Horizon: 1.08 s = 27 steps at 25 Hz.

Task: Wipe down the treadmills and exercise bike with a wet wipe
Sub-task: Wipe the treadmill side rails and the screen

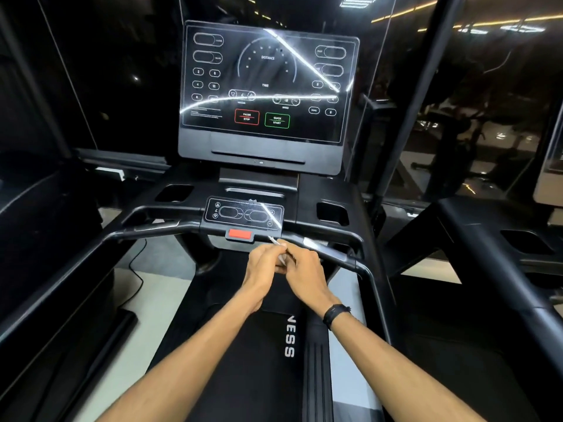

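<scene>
I stand on a black treadmill whose large console screen (268, 83) faces me, with a small control panel (243, 213) and a red stop key (240, 234) below it. My left hand (263, 263) and my right hand (303, 268) meet just under the panel, above the belt (253, 345). Both pinch a small white wet wipe (278, 244), folded thin, its tip poking up towards the handlebar (323, 248). Most of the wipe is hidden between my fingers.
Side rails run down on the left (61, 278) and the right (380, 287). Cup holders (332, 213) flank the panel. A second treadmill (487, 239) stands to the right. A cable (137, 275) lies on the pale floor at left. Dark glass is ahead.
</scene>
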{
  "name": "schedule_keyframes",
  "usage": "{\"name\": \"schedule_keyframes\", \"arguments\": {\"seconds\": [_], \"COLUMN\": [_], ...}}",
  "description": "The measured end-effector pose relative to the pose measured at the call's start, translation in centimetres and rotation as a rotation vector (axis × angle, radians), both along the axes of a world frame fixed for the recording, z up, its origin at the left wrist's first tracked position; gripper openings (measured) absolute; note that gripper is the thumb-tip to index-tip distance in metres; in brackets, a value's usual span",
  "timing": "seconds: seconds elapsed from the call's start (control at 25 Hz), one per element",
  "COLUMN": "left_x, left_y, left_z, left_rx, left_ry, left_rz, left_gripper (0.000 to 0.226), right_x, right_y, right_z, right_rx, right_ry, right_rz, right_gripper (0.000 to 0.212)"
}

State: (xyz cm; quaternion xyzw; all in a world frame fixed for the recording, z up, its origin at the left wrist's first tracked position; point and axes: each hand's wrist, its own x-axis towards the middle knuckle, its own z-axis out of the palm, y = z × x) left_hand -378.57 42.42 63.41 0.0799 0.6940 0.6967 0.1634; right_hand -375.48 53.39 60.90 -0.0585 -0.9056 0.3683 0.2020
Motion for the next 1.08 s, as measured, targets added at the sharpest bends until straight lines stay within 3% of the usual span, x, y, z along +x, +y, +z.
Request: {"name": "schedule_keyframes", "arguments": {"seconds": [0.08, 0.2, 0.32, 0.4, 0.44, 0.52, 0.64, 0.84, 1.08], "left_x": [-2.4, -7.0, -11.1, -12.7, -13.3, -14.0, -15.4, -19.2, -24.7], "left_y": [0.9, 2.6, 3.8, 4.0, 4.1, 3.8, 2.5, -1.9, -6.5], "left_z": [-0.1, -1.2, -2.7, -3.6, -4.0, -4.8, -5.8, -6.7, -6.5], "left_rx": [-0.017, -0.090, -0.126, -0.130, -0.117, -0.113, -0.146, -0.229, -0.499], "left_ry": [0.017, 0.059, 0.068, 0.100, 0.118, 0.129, 0.196, 0.317, 0.486], "left_rz": [-0.002, 0.003, 0.040, 0.090, 0.107, 0.115, 0.159, 0.314, 0.453], "left_gripper": [0.018, 0.022, 0.023, 0.015, 0.013, 0.013, 0.013, 0.028, 0.011], "right_x": [-2.5, -6.8, -9.6, -11.0, -11.9, -13.9, -15.5, -18.7, -23.5], "right_y": [0.9, 2.9, 4.7, 5.6, 5.7, 4.7, 2.4, -0.6, -8.2], "right_z": [-0.9, -2.1, -3.1, -3.2, -3.6, -5.1, -8.1, -7.4, -7.6], "right_rx": [-0.081, -0.389, -0.486, -0.316, -0.210, 0.093, 0.548, 0.621, 0.754], "right_ry": [0.022, 0.065, 0.111, 0.182, 0.194, 0.038, -0.144, -0.170, -0.198], "right_rz": [0.031, 0.050, -0.153, -0.348, -0.325, -0.115, -0.097, -0.055, 0.064], "right_gripper": [0.045, 0.039, 0.047, 0.053, 0.054, 0.057, 0.089, 0.101, 0.093]}}
